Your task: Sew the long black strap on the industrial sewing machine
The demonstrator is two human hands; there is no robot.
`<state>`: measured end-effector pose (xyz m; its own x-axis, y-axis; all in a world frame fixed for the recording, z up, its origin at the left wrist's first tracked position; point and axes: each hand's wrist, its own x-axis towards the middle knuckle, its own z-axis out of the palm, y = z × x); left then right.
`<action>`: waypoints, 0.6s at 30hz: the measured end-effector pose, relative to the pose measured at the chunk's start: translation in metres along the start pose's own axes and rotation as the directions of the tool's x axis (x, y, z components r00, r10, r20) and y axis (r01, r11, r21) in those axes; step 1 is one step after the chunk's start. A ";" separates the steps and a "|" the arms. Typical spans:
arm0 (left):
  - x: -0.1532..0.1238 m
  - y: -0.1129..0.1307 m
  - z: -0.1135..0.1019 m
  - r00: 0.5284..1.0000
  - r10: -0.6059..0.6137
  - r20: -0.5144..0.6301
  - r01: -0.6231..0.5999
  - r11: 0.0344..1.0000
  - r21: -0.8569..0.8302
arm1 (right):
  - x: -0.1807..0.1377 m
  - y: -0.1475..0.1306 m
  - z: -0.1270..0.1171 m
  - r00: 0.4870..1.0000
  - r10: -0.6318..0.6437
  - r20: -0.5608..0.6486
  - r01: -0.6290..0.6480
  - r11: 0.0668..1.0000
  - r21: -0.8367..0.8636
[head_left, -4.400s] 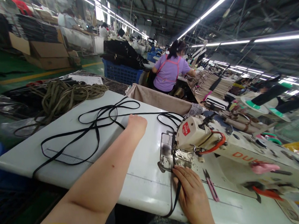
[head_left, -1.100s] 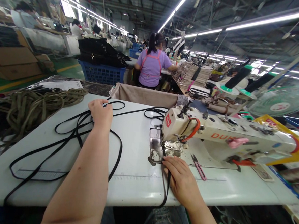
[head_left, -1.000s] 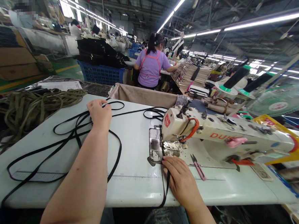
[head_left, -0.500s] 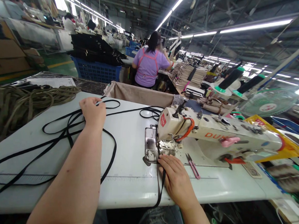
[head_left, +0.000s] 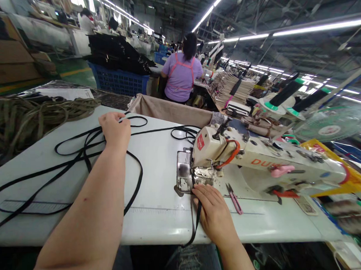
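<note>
A long, narrow black strap (head_left: 137, 178) lies in loose loops over the left side of the white sewing table. My left hand (head_left: 115, 128) is closed in a pinch on part of it near the table's far edge. At the needle area of the sewing machine (head_left: 230, 152), another stretch of the strap runs beside the metal plate (head_left: 183, 171). My right hand (head_left: 214, 210) presses this stretch just in front of the presser foot, fingers together with the thumb beneath. From there the strap's end hangs over the front edge. Pink thread snips (head_left: 234, 199) lie right of that hand.
A heap of olive straps (head_left: 39, 119) sits at the far left. Behind the table is a beige cloth trough (head_left: 173, 111). A blue basket (head_left: 119, 79) holds black pieces, and a co-worker (head_left: 183, 73) sits ahead. Thread cones (head_left: 284, 92) and a fan (head_left: 330, 130) stand right.
The whole view has shifted slightly. Both my hands keep about the same places on the strap. The co-worker's head and arm have turned away to the front.
</note>
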<state>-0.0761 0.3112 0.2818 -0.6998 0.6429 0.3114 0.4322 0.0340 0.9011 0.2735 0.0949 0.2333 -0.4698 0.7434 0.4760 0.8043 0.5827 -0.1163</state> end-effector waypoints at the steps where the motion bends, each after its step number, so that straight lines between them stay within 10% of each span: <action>1: 0.000 0.000 0.001 1.000 0.000 -0.002 0.000 1.000 0.012 | 0.000 0.000 0.000 1.000 -0.001 -0.001 0.001 1.000 0.000; 18: -0.003 0.000 0.002 1.000 0.025 -0.003 -0.025 0.999 -0.023 | 0.000 0.003 0.003 0.999 -0.022 -0.029 0.021 1.000 -0.002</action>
<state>-0.0723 0.3107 0.2802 -0.6903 0.6413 0.3350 0.4367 0.0001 0.8996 0.2746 0.0972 0.2303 -0.4762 0.7208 0.5036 0.7949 0.5978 -0.1041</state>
